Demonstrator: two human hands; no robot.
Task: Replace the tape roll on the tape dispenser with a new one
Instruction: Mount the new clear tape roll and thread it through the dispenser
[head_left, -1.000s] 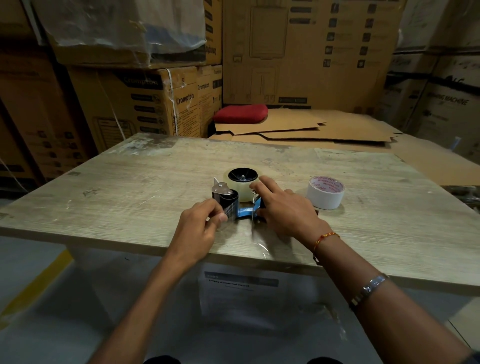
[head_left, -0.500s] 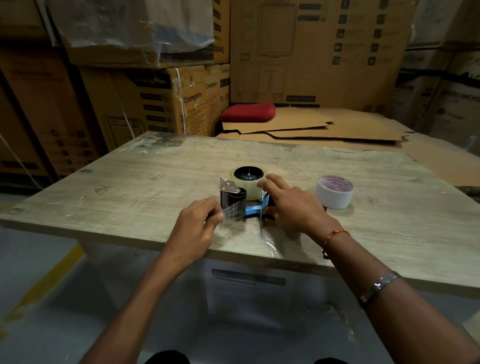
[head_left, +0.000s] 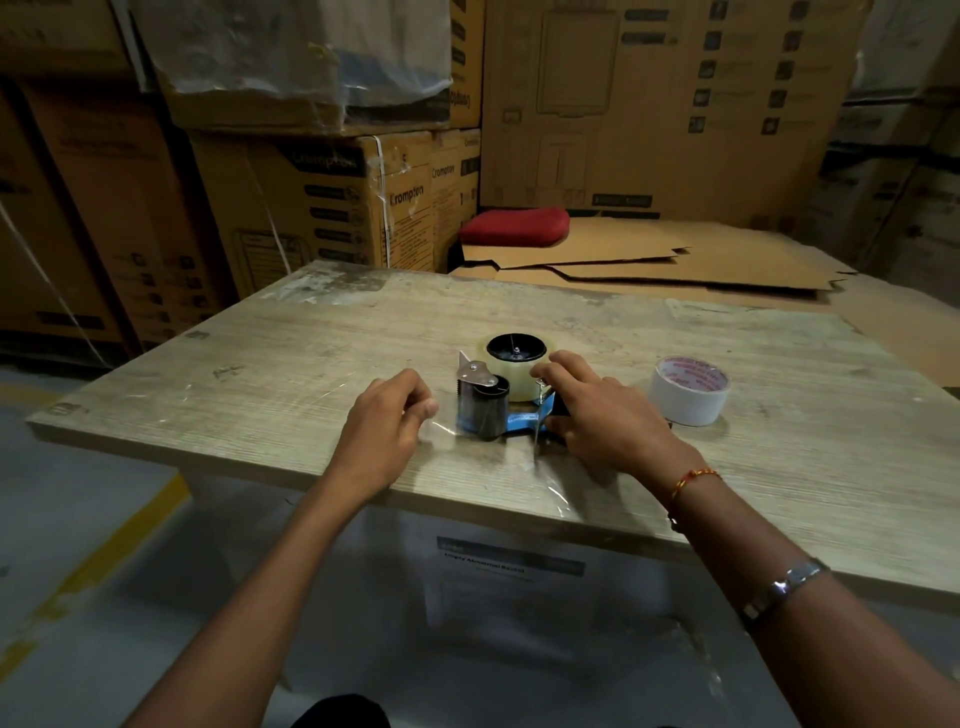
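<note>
A blue tape dispenser (head_left: 519, 420) lies on its side on the wooden table (head_left: 779, 467), with a black roller and a metal blade plate at its left end. A clear tape roll (head_left: 511, 374) sits on its black hub. My right hand (head_left: 608, 421) holds the dispenser body down, fingers curled over it and touching the roll. My left hand (head_left: 389, 421) pinches the clear tape end, which stretches from the roller toward my fingers. A second roll (head_left: 688, 395) with a white core and red print stands to the right of the dispenser.
Flattened cardboard sheets (head_left: 675, 265) and a red cushion (head_left: 514, 226) lie behind the table. Stacked cardboard cartons (head_left: 332, 208) line the back and left. A strip of clear tape (head_left: 550, 483) hangs off the table's near edge. A yellow floor line (head_left: 104, 561) runs at lower left.
My left hand has drawn away to the left from the roller, pulling the clear tape end out with it. My right hand stays on the dispenser.
</note>
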